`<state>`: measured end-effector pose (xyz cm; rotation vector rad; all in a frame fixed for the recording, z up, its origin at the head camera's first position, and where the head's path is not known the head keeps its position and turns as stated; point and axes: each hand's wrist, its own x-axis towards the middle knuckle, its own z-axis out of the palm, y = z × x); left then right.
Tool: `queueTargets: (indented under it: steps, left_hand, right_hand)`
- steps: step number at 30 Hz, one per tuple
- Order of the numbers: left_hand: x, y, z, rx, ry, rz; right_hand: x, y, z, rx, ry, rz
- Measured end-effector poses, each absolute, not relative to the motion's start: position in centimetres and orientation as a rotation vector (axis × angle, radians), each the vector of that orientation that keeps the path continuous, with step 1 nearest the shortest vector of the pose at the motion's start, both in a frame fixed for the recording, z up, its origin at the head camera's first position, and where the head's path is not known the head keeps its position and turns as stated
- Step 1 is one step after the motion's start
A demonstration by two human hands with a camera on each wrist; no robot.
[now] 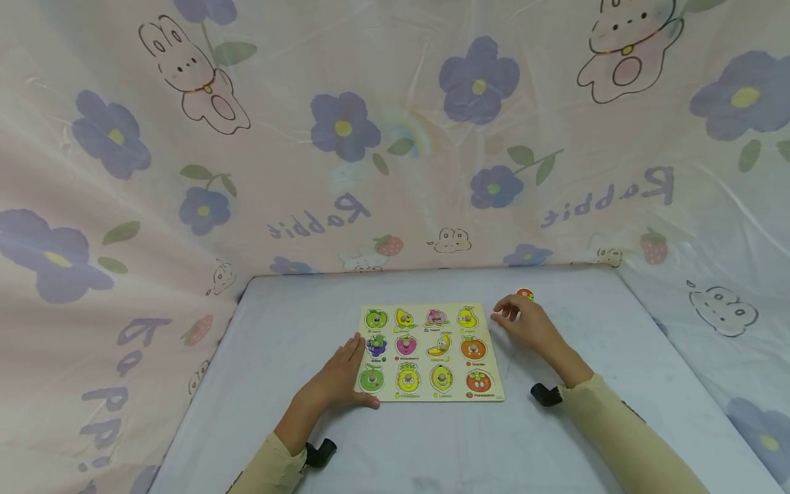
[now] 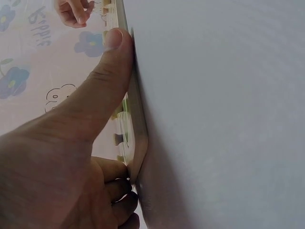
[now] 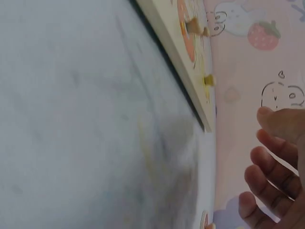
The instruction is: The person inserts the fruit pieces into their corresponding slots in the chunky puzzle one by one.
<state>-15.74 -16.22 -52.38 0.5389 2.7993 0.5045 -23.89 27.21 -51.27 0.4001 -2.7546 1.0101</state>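
A wooden peg puzzle board (image 1: 422, 392) with rows of colourful fruit pictures lies on the white table. My left hand (image 1: 336, 376) steadies its near left corner. In the left wrist view the straight thumb (image 2: 110, 71) presses along the board's near edge, and the other fingers touch its left side. Off the board's right side, my right hand (image 1: 524, 322) hovers with loosely bent fingers and holds nothing; the right wrist view shows those fingers (image 3: 264, 164) apart. Just behind it lies a small red fruit piece (image 1: 525, 293), partly hidden by the hand.
Small pegs (image 3: 209, 80) stand up from the board's surface. A printed cloth (image 1: 407, 185) with rabbits and purple flowers rises behind the table (image 1: 296, 302) and along both sides. A black wrist mount (image 1: 546, 394) sticks out below the right wrist.
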Motion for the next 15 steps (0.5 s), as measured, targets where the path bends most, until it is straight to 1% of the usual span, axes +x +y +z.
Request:
queueTargets:
  steps: [15]
  left_hand:
    - [-15.7, -16.2, -52.1, 0.566, 2.793, 0.527]
  right_hand:
    - [-26.7, 31.2, -52.2, 0.238, -2.660, 0.987]
